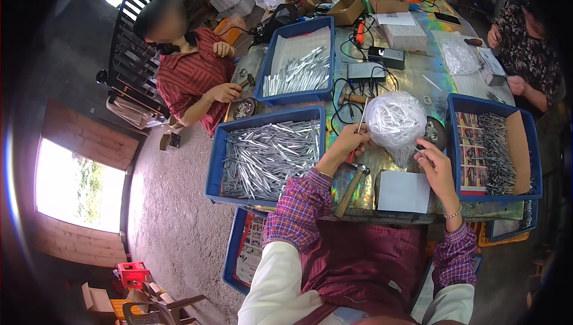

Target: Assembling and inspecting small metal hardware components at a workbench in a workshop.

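Observation:
My left hand [352,139] is closed on a thin silver metal piece [362,115] that stands up from its fingertips. Beside it sits a clear plastic bag [396,119] packed with silvery pieces. Just right of the bag, my right hand [436,162] has its fingers pinched near the bag's lower edge; a small shiny bit shows at the fingertips, too small to name. A hammer [353,189] with a wooden handle lies below my left hand. A white sheet [404,192] lies on the table between my forearms. Behind the bag is a dark round dish [440,134], partly hidden.
Blue bins with slim metal pieces stand at left [210,176] and far left [261,89]. Another blue bin [537,158] at right holds bundled dark pieces. Cables, small boxes and a second hammer [353,97] lie ahead. Co-workers sit at far left [194,74] and far right [531,56].

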`<state>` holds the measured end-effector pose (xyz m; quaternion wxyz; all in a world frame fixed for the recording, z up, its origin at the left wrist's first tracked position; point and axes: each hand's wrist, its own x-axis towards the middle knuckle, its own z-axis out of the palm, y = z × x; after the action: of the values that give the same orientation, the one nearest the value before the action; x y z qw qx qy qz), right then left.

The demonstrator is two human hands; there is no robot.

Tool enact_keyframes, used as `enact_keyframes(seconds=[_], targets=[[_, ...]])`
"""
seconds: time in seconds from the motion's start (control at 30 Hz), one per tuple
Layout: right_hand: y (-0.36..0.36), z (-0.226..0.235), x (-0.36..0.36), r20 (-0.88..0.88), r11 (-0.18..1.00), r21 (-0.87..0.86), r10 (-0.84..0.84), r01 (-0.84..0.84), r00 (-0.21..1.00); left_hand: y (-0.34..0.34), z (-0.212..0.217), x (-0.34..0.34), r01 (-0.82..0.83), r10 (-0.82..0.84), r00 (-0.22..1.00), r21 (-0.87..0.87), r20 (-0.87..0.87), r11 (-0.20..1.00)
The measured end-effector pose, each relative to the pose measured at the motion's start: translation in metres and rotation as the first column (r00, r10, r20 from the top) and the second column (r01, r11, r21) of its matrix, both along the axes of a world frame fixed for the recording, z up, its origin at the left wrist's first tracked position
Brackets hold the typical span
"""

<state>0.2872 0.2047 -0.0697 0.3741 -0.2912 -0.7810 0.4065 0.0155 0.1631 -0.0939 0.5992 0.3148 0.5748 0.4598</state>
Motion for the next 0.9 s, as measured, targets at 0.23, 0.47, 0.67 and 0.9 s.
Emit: enact_keyframes(seconds=[0.23, 0.47, 0.67, 0.9], targets=[[-0.021, 0.025, 0.009, -0.098, 0.987, -0.155, -0.06, 0.044, 0.993, -0.016, 0.009, -0.011, -0.206, 0.227, 0.965, 0.153, -0.135, 0.967], [-0.057, 0.026, 0.054, -0.109, 0.873, -0.487, -0.099, 0.034, 0.989, -0.036, 0.037, -0.006, -0.122, 0.193, 0.94, 0.248, -0.283, 0.961], [-0.107, 0.018, 0.073, -0.113, 0.736, -0.677, -0.091, -0.01, 0.989, -0.04, 0.057, 0.025, 0.003, 0.139, 0.908, 0.338, -0.396, 0.941], [-0.154, -0.021, 0.083, -0.112, 0.598, -0.798, -0.029, -0.072, 0.993, -0.033, 0.061, 0.037, 0.117, 0.128, 0.821, 0.383, -0.557, 0.916]])
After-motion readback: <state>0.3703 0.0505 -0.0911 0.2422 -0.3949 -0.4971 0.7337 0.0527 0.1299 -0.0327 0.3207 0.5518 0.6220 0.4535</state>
